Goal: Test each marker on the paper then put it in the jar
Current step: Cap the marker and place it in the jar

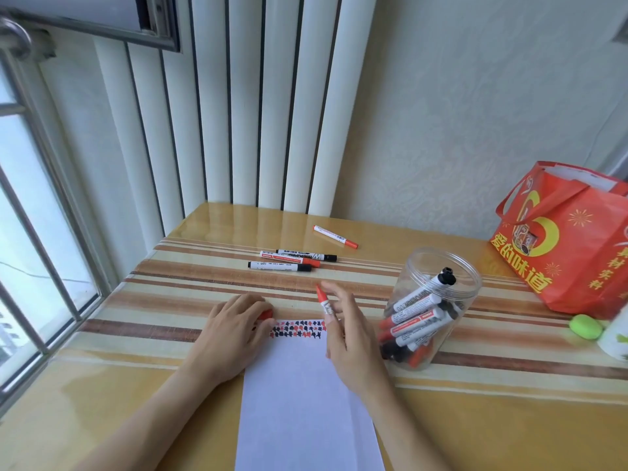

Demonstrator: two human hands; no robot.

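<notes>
Markers [292,260] (four, loose) beyond paper [299,385]; jar [431,300] rt.

place: home, a room corner by a window
table [475,419]: glossy yellow top under a striped cloth with a clear cover, household style, pushed against the wall
window [30,232]: left of the left grip [234,329], metal frame with bars, daylight coming in
radiator [244,107]: tall white vertical tubes on the wall, straight beyond both grips
wall [475,113]: pale textured wallpaper, domestic finish
bag [571,246]: red printed gift bag with handles, far right of the right grip [343,331], standing at the table edge
clutter: small green object [586,328] and a white cup [615,338] near the bag, ordinary household items
</notes>
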